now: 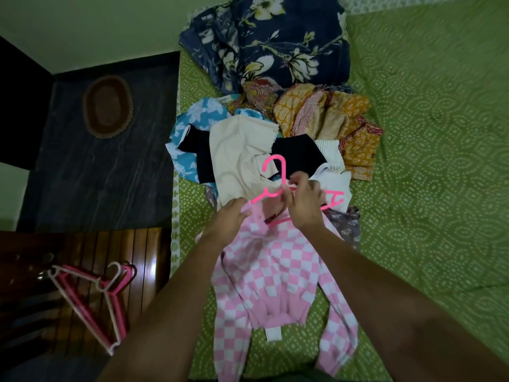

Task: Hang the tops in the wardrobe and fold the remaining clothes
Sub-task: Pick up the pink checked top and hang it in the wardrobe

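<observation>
Right now pink hanger sits at collar end of pink checked sweater, which lies flat on green bedspread, long axis running from collar near clothes pile toward person. Hanger bar lies crosswise, hook pointing away. Right hand on top of hanger, fingers curled, pinching it near neck. Left hand just beside, gripping sweater's left shoulder edge. Both forearms reach forward, nearly parallel. Likely next: work hanger's left arm into shoulder. Spare hangers lie well apart on wooden surface at left.

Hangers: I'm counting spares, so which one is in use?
The bright pink plastic hanger gripped above the checked top; the others lie bunched on the wooden surface.
</observation>
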{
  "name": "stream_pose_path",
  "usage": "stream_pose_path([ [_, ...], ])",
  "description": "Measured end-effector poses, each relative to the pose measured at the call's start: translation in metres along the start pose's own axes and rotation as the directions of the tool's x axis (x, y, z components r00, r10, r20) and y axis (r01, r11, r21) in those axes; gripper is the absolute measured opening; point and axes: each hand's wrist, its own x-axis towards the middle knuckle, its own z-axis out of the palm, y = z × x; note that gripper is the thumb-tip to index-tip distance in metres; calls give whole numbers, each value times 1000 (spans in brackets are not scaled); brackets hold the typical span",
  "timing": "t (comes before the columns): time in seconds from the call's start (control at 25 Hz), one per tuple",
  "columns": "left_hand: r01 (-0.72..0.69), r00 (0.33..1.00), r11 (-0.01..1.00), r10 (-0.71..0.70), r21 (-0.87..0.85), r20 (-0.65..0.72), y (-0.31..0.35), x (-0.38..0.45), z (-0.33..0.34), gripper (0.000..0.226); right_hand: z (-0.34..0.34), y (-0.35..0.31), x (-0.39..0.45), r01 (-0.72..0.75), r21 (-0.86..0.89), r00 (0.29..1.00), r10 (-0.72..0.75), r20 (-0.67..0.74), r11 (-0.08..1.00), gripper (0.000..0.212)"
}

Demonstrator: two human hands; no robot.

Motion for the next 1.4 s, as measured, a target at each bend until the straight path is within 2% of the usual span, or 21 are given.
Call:
stream_pose_path([
  [0.04,21,998,1000,-23,-22,-62,10,-4,1,29,-3,7,-14,19,-90,985,-34,-172,996,27],
  [0.08,33,993,997,-40,-63,-110,15,-7,1,28,-5,13,-29,109,-172,956,-151,-251,979,24],
  [0.12,35,989,993,-50,-108,-142,20,-13,0,27,-3,22,-44,255,-245,929,-307,-206,936,20],
  [0.16,25,985,990,-49,-142,-165,22,-19,-2,27,0,29,-56,401,-285,896,-438,-76,870,19],
  [0.2,5,983,987,-33,-158,-178,25,-27,-4,26,1,29,-64,494,-284,866,-495,74,822,27],
  [0.24,-30,981,987,-2,-160,-194,29,-36,-7,25,-1,24,-68,504,-256,862,-466,199,825,39],
  [0.36,-114,970,982,77,-151,-231,45,-72,-13,22,-17,-7,-84,387,-195,882,-299,365,901,63],
  [0.44,-119,958,977,67,-174,-280,53,-101,-12,24,-31,-13,-100,324,-196,880,-219,421,925,69],
  [0.52,-142,942,964,62,-225,-330,62,-130,-12,28,-46,-8,-119,334,-215,879,-221,422,918,74],
  [0.6,-174,938,960,93,-220,-334,71,-157,-15,30,-59,-8,-141,459,-298,838,-296,458,837,80],
  [0.64,-186,938,959,109,-213,-329,74,-170,-18,30,-65,-10,-152,557,-337,804,-391,448,759,78],
  [0.72,-207,938,948,122,-241,-325,79,-192,-30,29,-77,-12,-172,704,-442,704,-628,332,556,69],
  [0.8,-242,931,938,153,-249,-330,80,-214,-46,27,-82,-11,-204,720,-528,635,-734,240,450,63],
  [0.84,-257,929,938,174,-231,-328,83,-225,-55,26,-81,-8,-218,728,-528,615,-756,222,437,60],
  [0.88,-280,924,937,204,-209,-323,84,-235,-63,25,-83,-11,-234,719,-507,631,-752,190,476,55],
  [1.0,-389,893,912,338,-132,-297,97,-271,-87,30,-98,-37,-266,627,-377,748,-663,46,682,31],
  [1.08,-470,851,877,422,-95,-313,109,-295,-102,28,-110,-61,-270,577,-407,796,-600,84,708,21],
  [1.16,-552,794,832,505,-55,-337,121,-317,-115,22,-124,-87,-274,487,-473,862,-491,125,734,26],
  [1.24,-619,733,785,578,-3,-358,128,-338,-126,17,-135,-104,-284,399,-514,905,-416,88,759,34],
  [1.4,-683,650,730,621,22,-439,127,-366,-141,13,-152,-111,-310,227,-620,949,-313,-31,751,34],
])
